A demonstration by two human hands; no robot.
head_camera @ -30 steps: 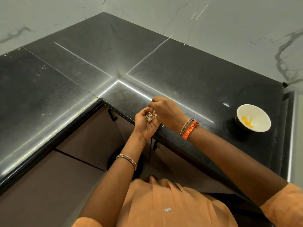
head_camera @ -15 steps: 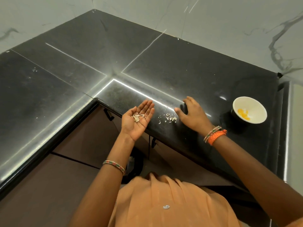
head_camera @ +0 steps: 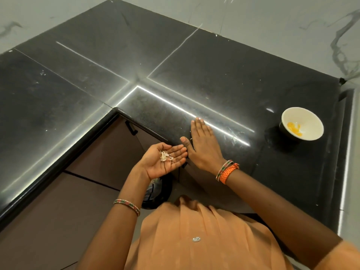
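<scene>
Seen from above, a person stands at the inner corner of an L-shaped black stone countertop [head_camera: 214,75], looking down at both hands. The left hand [head_camera: 163,162] is turned palm up and gently cupped, fingers relaxed and nearly straight, held just off the counter's front edge with its fingertips touching the side of the other hand. In its palm lies a small heap of pale, papery flakes [head_camera: 165,155]; they are too small to tell exactly what they are. The right hand [head_camera: 203,147] lies flat, palm down, on the counter right at the edge, fingers straight and close together and pointing away from the body, thumb spread out toward the cupped palm. It grips nothing. On the counter just past this hand are faint pale streaks, which may be scraps or reflections. Well off to the right, near the counter's end, stands a white bowl [head_camera: 309,121] with a few orange pieces [head_camera: 295,129] at its bottom. A beaded bangle [head_camera: 126,206] circles the left wrist, and a similar bangle with an orange braided band [head_camera: 227,172] sits on the right wrist. Below the counter are brown cabinet doors [head_camera: 109,152] with a dark handle [head_camera: 131,128], and a round dark bin [head_camera: 165,191] on the floor beneath the hands. The person wears an orange garment [head_camera: 194,230].
</scene>
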